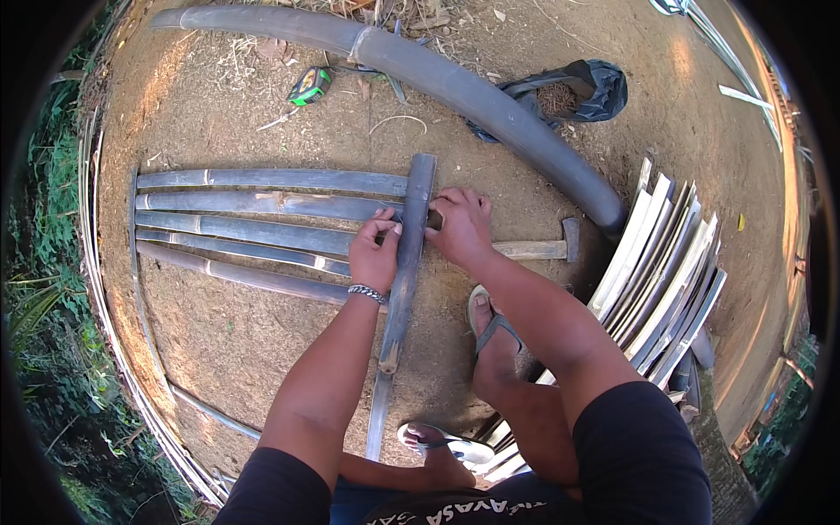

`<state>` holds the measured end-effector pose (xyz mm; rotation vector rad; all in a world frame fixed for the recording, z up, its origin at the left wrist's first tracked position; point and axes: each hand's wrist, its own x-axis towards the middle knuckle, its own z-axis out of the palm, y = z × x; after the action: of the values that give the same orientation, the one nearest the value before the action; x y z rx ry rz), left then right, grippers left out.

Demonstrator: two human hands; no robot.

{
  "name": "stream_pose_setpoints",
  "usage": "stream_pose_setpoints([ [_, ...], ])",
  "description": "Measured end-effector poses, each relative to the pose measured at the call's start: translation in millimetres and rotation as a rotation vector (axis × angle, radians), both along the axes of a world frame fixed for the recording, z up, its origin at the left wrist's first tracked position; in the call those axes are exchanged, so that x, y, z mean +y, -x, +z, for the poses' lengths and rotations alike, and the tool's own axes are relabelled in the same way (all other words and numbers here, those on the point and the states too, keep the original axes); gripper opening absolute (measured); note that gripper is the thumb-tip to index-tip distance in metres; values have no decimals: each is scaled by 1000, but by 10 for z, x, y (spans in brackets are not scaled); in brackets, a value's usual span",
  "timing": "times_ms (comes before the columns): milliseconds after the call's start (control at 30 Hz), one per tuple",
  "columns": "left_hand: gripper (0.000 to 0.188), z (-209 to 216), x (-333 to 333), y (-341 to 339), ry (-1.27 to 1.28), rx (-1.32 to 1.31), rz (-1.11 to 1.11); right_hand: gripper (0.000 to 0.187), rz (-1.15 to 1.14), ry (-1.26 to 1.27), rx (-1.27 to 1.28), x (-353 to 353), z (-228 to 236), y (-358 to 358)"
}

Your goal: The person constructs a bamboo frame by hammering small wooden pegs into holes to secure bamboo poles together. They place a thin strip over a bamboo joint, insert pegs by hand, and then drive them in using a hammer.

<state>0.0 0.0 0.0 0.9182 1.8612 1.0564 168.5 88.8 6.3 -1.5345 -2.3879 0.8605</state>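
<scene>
A dark bamboo crosspiece lies over the right ends of several split bamboo strips, spread side by side on the ground. At its left edge my left hand, with a chain bracelet at the wrist, is closed in a pinch over the strips. My right hand is across from it, fingers curled in against the crosspiece's right edge. Whatever sits between the fingertips of either hand is too small or hidden to make out. A hatchet with a wooden handle lies just right of my right hand.
A thick bamboo pole curves across the far side. Beyond the strips lies a green and black tape measure. A black plastic bag holds brown bits. Split bamboo is stacked at right, near my sandalled foot.
</scene>
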Motion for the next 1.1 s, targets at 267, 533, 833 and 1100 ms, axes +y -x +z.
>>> stream_pose_setpoints([
  [267,6,-84,3,-18,-61,62,51,44,5,7,-25,21,12,46],
  [533,10,-100,122,-347,-45,327,77,43,5,-9,-51,9,-7,3],
  [833,8,-224,109,-457,-87,465,109,41,-3,-25,-32,-11,-31,7],
  [1100,8,-259,101,-472,-111,523,111,40,-7,-12,-12,-1,-57,15],
])
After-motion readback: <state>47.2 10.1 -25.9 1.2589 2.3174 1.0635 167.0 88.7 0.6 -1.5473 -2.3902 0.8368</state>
